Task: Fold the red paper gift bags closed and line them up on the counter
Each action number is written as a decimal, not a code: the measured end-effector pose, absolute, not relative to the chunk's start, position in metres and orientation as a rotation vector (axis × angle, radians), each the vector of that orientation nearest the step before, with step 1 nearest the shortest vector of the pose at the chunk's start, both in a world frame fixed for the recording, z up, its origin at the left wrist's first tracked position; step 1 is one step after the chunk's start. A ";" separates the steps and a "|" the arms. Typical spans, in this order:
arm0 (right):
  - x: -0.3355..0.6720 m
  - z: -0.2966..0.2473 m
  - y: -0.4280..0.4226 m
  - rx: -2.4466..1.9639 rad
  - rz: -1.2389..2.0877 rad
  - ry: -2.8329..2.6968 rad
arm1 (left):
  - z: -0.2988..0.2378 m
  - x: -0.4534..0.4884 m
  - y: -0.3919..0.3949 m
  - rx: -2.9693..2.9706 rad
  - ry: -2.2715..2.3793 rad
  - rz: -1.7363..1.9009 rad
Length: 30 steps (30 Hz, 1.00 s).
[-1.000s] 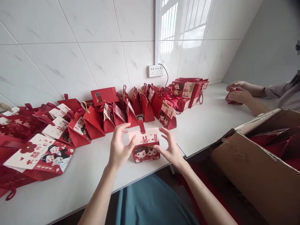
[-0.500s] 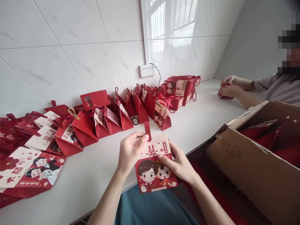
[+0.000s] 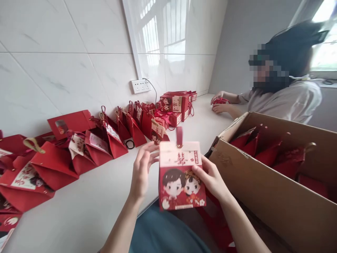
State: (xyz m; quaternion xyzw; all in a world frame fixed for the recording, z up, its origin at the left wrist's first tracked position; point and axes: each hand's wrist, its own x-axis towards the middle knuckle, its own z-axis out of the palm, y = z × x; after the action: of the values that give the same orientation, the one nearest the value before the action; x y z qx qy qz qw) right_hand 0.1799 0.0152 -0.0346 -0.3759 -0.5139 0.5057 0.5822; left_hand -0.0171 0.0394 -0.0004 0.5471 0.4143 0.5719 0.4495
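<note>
A red and cream paper gift box [image 3: 181,175] with two cartoon faces is upright before me, a dark red ribbon loop [image 3: 179,136] rising from its top. My right hand [image 3: 214,177] grips it by the right side, thumb across the front and the other fingers behind. Beside the box's left edge is my left hand [image 3: 143,168], its fingers apart and bent; whether the fingertips touch the back of the box is hidden. Along the wall stand several similar gift boxes, among them a plain red one [image 3: 55,167] with a gold loop.
To the right, an open cardboard carton [image 3: 237,168] holds several red gift boxes [image 3: 267,151]. A co-worker [image 3: 286,98] sits beyond it, hands around a small red box. A black ring [image 3: 130,144] lies on the white table [image 3: 105,189]. A wall socket [image 3: 140,86] is behind.
My view has swung right, showing more of the carton and co-worker. My left hand has let go of the ribbon loop and moved to the box's left side. My right hand keeps its hold.
</note>
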 end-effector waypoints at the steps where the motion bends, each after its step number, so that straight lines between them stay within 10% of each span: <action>1: 0.181 -0.034 0.017 -0.875 1.169 -1.012 | -0.007 -0.014 0.037 1.341 0.989 1.407; 7: 0.167 -0.023 0.015 -0.578 1.278 -0.237 | -0.026 0.040 0.006 1.601 0.995 1.279; 30: 0.191 -0.017 -0.035 -0.497 1.216 -0.416 | -0.028 0.084 -0.024 2.285 0.939 1.620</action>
State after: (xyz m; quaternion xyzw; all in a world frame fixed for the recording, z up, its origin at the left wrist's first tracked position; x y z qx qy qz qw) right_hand 0.1914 -0.0350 -0.0165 -0.2292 -0.1918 0.5611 0.7719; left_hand 0.0838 -0.0243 -0.0282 0.7701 0.3163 0.5460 0.0934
